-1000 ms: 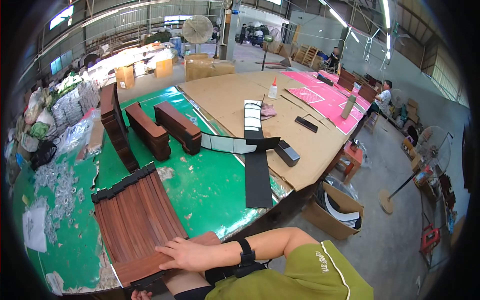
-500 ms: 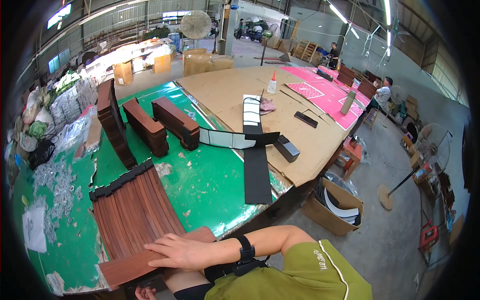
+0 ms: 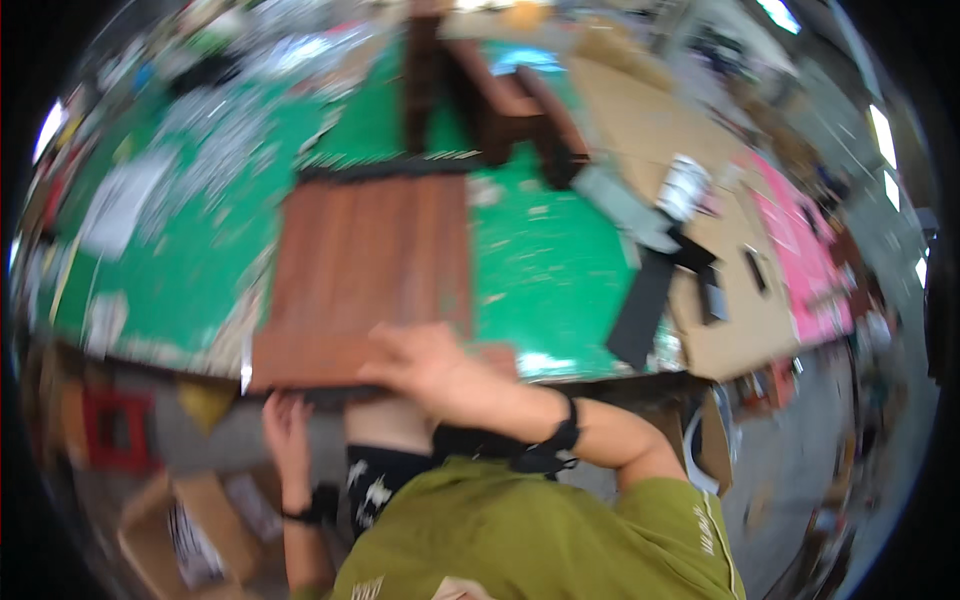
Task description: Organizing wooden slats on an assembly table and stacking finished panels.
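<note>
Left hand (image 3: 288, 425) at seven o'clock, fingers curled under near edge of brown slat panel (image 3: 370, 270). Right hand (image 3: 425, 365) pressed flat on top, open. Panel on green worktop (image 3: 550, 260), centre; stacked slats (image 3: 500, 100) at twelve, unassembled.

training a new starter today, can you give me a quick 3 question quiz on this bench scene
1. True or false: the right hand lies flat on the near end of the reddish-brown slatted panel.
2. Where is the left hand? A) on top of the panel B) below the panel's near edge, at the table edge C) on the black strip
3. What colour is the table surface under the panel?

Key: 1 true; 2 B; 3 green
</note>
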A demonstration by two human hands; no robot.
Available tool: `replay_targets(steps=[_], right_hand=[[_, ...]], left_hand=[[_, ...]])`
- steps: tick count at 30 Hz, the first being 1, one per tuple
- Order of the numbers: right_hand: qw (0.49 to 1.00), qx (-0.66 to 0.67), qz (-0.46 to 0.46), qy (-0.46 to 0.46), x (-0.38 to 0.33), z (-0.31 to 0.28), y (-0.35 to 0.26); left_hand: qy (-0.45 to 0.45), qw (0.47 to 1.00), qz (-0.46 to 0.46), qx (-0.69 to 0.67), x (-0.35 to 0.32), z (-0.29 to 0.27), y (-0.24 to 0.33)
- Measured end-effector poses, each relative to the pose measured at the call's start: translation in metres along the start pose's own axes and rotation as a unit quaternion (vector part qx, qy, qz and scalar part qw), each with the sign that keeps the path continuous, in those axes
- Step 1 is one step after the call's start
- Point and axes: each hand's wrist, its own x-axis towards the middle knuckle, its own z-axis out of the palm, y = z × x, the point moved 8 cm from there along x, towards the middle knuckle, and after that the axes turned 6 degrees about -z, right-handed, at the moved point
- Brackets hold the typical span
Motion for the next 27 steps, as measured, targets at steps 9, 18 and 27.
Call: replay_targets(steps=[9,18,27], right_hand=[[0.981,-0.072,-0.064,0.169,0.025,-0.086,-0.04],[0.998,-0.012,-0.043,-0.032,0.01,0.01,-0.019],[0.975,-0.069,0.032,0.211,-0.018,-0.122,0.017]], left_hand=[[0.03,0.999,0.001,0.044,-0.031,-0.023,0.004],[0.07,0.997,0.027,0.036,-0.02,-0.034,0.007],[0.094,0.971,0.114,0.187,-0.04,0.003,0.044]])
